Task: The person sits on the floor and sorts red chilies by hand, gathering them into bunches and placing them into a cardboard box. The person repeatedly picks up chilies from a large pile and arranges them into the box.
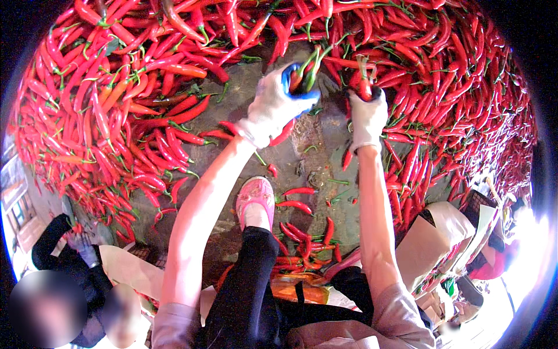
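My left hand, in a white knit glove with blue-coated fingers, is closed around a few chili peppers. Their long green stems stick up past the thumb. To its right, my right hand, in a similar white glove, grips red chili peppers with the stem ends upward and slightly blurred. Both arms reach forward over a grey floor toward a large heap of red chili peppers. The heap curves around the left, far and right sides. Just beneath my left wrist lie loose red peppers.
My foot in a pink shoe rests on the floor. Loose peppers lie beside my leg. An open cardboard box stands at right, another box at left. A person with gloved hands is at lower left; another person is partly visible right.
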The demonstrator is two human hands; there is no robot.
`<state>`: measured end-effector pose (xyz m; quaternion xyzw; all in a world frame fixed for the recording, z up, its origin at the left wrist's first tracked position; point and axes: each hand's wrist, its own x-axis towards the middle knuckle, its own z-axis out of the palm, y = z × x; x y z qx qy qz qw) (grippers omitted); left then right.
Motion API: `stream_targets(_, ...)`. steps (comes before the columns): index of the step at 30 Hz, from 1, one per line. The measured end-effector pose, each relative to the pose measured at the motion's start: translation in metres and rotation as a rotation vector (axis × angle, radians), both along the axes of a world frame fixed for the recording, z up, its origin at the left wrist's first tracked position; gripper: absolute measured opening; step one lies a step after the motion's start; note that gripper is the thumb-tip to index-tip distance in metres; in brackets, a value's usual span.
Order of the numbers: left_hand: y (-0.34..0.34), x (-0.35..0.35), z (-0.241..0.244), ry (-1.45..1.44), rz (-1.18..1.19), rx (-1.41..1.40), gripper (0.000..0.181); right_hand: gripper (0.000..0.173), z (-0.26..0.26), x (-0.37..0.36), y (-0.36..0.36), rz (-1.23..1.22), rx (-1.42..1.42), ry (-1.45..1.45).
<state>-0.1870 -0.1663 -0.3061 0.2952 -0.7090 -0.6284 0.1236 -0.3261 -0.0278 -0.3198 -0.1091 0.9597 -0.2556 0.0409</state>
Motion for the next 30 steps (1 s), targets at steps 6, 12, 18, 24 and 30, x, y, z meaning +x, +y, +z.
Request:
stream_targets(6,0.012,-0.043,-0.007,0.086,0.144,-0.104,0.041,0.053,-0.007,-0.019,0.005,0.048,0.0,-0.154)
stream_targets(12,0.014,-0.082,0.014,-0.049,-0.08,-0.69,0.044,0.021,-0.009,0.005,0.05,-0.294,-0.984,-1.057)
stream_targets(18,0.025,-0.104,-0.008,-0.378,-0.576,-0.945,0.042,0.019,-0.021,0.006,0.059,-0.307,-1.095,-1.256)
stream_targets(24,0.037,-0.08,-0.014,-0.35,-0.578,-1.091,0.055,0.019,-0.011,0.006,0.08,-0.456,-1.136,-1.177)
stream_targets(30,0.045,-0.037,-0.022,-0.4,-0.5,-1.16,0.039,0.02,-0.011,0.019,0.095,-0.427,-1.099,-1.036)
